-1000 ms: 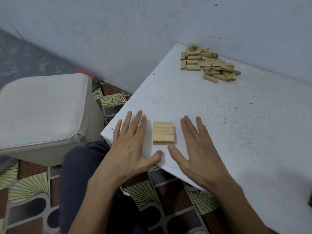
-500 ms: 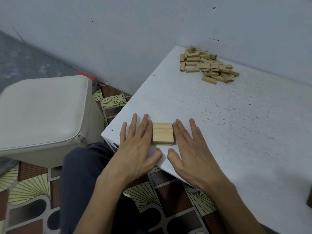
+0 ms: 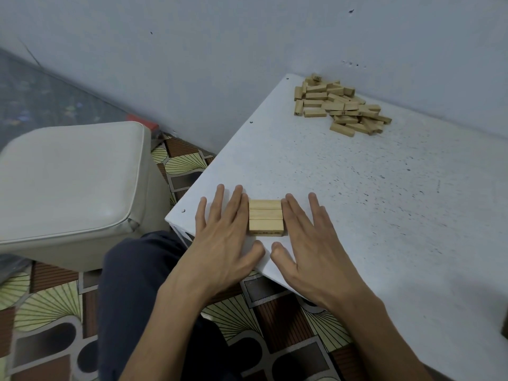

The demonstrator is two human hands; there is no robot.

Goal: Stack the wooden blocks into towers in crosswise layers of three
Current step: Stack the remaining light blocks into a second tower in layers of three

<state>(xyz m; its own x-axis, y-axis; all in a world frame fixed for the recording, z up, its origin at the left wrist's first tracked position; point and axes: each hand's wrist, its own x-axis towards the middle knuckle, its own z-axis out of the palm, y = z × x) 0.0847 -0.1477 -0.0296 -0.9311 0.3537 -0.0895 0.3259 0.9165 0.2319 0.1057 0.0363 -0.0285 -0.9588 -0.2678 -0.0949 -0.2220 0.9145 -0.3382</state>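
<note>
First layer (image 3: 266, 217), three blocks side by side, lower centre of frame near bench (image 3: 357, 215) corner. Left grip (image 3: 222, 237), right grip (image 3: 308, 243): flat, fingers straight, grasping nothing, pressing block ends. Squeeze evenly, ends flush. Next layer probably from pile (image 3: 341, 105), upper right.

The short ends of the flat row of three pale wooden blocks (image 3: 265, 218) near the front edge of the white speckled table (image 3: 357, 202) are covered by the straight forefingers of the left hand (image 3: 222, 235) and the right hand (image 3: 305, 243). The dark marks on the row's nearest side are too small to read. In the loose heap of pale wooden blocks (image 3: 341, 105) at the table's far corner, lower pieces lie hidden under upper ones, so their number cannot be told, and a dark thing (image 3: 504, 329) at the table's right is cut off by the picture's edge.
</note>
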